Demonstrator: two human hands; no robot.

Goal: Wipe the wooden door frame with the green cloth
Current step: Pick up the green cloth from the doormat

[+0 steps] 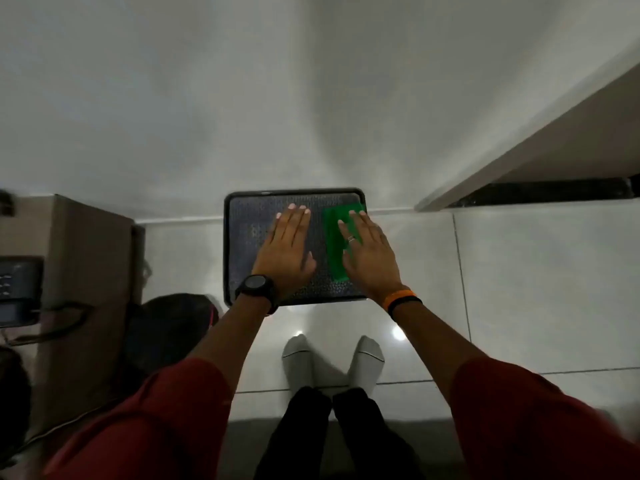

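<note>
A folded green cloth [335,251] lies on the right half of a dark tray [242,244] that rests on the tiled floor against the white wall. My right hand [370,258] is spread flat with its fingers over the cloth's right side; whether it touches the cloth I cannot tell. My left hand [287,247] is spread flat over the tray's middle, holding nothing. A pale door frame edge [519,147] runs diagonally at the upper right, with a dark gap beneath it.
My feet in light socks [332,362] stand just behind the tray. A brown cabinet [79,271] with a dark device stands at the left, and a dark bag [166,327] sits beside it. White wall fills the top.
</note>
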